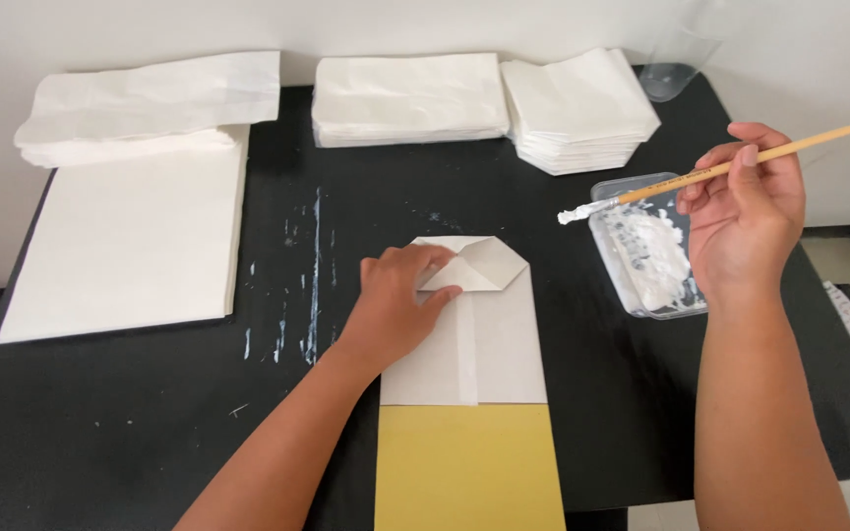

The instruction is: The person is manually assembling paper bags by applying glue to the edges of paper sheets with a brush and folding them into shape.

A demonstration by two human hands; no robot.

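Head view: 4 paper stacks (408, 98), 1 paper bag (474, 334), L hand (395, 305) pressing; R hand (745, 216), 1 brush (720, 169)

- Table (130, 413): black, streaked with white smears.
- Folded paper (489, 344): pale grey-white, with a lighter strip down the middle.
- Card (469, 467): plain yellow.
- Brush (740, 162): light wooden handle, white-coated tip.
- Tray (641, 246): clear, holding white paste.
- Paper stacks (410, 98): white.

Folded white paper bag (479, 324) lies flat on yellow card; glue-tipped wooden brush (730, 167) raised above.
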